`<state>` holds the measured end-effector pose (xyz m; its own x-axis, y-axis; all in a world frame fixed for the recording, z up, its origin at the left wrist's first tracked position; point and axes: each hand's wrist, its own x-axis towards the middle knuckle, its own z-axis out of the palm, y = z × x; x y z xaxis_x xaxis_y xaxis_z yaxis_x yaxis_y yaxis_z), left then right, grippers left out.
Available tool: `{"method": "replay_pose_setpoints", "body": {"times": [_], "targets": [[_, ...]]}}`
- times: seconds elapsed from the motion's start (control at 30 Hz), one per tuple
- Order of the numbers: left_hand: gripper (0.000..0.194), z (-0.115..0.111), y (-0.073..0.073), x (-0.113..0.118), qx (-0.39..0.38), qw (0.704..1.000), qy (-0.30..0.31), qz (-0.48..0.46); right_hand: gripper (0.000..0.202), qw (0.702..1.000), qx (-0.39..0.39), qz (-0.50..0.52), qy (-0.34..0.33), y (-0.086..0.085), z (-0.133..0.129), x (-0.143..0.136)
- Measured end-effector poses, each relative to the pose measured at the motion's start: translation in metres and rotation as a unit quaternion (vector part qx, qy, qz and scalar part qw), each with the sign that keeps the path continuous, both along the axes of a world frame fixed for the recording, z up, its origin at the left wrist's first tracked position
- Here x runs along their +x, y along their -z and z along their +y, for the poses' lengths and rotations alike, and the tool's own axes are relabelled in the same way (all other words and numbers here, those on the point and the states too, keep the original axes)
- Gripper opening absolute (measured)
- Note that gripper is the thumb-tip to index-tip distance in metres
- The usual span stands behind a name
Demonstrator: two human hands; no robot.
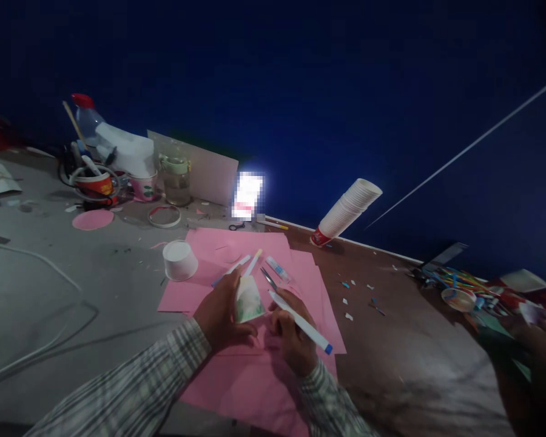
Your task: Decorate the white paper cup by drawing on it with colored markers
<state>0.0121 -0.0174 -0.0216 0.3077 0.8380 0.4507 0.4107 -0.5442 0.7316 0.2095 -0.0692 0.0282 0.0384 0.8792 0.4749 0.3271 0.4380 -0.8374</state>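
Observation:
My left hand (218, 309) is closed around a small white paper cup (249, 300) with a green pattern, tilted above the pink paper sheets (264, 388). In my right hand (295, 337) a white marker (307, 328) with a blue end is gripped, its other end towards the cup. Just beyond my fingers lie a pair of scissors (267, 277), a small clear tube with a blue label (277, 269) and a yellow-tipped marker (253, 262). An upside-down white paper cup (180, 261) stands at the left edge of the sheets.
A leaning stack of paper cups (348, 209) stands by the blue wall. At back left are a jar (176, 181), a red cup of tools (95, 187) and a pink disc (93, 220). A white cable (50, 267) crosses the left side. Another person's hand (539, 343) is at far right.

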Motion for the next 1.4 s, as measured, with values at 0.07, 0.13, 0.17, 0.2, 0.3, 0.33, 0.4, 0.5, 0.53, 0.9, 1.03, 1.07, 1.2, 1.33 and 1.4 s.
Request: {"method": "replay_pose_setpoints", "body": {"times": [0.07,0.13,0.17,0.2,0.3,0.33,0.4,0.5,0.53,0.9,1.03,1.07,1.2,1.33,1.4], "targets": [[0.145,0.001,0.005,-0.001,0.011,1.000,0.000,-0.003,0.024,0.998,0.041,-0.044,-0.008,-0.004,0.001,0.001],[0.149,0.002,0.006,-0.002,0.027,1.000,0.001,0.002,0.025,0.992,0.084,-0.089,-0.034,-0.008,0.003,0.002],[0.150,0.002,0.006,-0.002,0.032,0.999,0.003,0.006,0.030,0.987,0.102,-0.116,-0.048,-0.009,0.005,0.002],[0.150,0.003,0.006,-0.003,0.033,0.999,0.006,0.011,0.035,0.981,0.120,-0.143,-0.060,-0.010,0.006,0.002],[0.147,0.003,0.003,-0.003,0.018,1.000,0.005,0.019,0.045,0.962,0.159,-0.217,-0.056,-0.005,0.011,0.003],[0.146,0.003,0.003,-0.003,0.013,1.000,0.004,0.018,0.045,0.956,0.167,-0.235,-0.048,-0.002,0.012,0.003],[0.141,0.001,0.002,-0.002,0.012,1.000,0.007,0.010,0.045,0.951,0.173,-0.254,-0.038,0.004,0.014,0.004],[0.130,-0.002,0.001,0.000,0.022,1.000,0.017,-0.007,0.046,0.954,0.173,-0.241,-0.026,0.012,0.017,0.005],[0.128,-0.004,0.001,0.001,0.023,1.000,0.015,-0.013,0.046,0.957,0.175,-0.231,-0.020,0.013,0.017,0.005],[0.110,-0.003,-0.030,0.003,0.066,0.997,-0.007,0.030,0.034,0.997,0.044,-0.010,-0.057,0.000,0.005,0.009],[0.115,-0.001,-0.027,0.003,0.091,0.995,-0.002,0.050,0.033,0.995,0.074,-0.039,-0.062,-0.007,-0.001,0.003],[0.116,-0.001,-0.026,0.003,0.091,0.994,-0.004,0.054,0.033,0.993,0.090,-0.063,-0.049,-0.009,-0.001,0.001],[0.112,-0.001,-0.021,0.004,0.084,0.994,-0.004,0.065,0.033,0.990,0.097,-0.106,-0.020,-0.012,0.000,-0.007],[0.109,0.000,-0.016,0.002,0.090,0.993,0.001,0.072,0.027,0.990,0.109,-0.090,-0.017,-0.012,0.001,-0.009],[0.110,0.001,-0.014,0.001,0.099,0.992,0.004,0.076,0.026,0.989,0.114,-0.088,-0.023,-0.012,0.002,-0.009]]}}
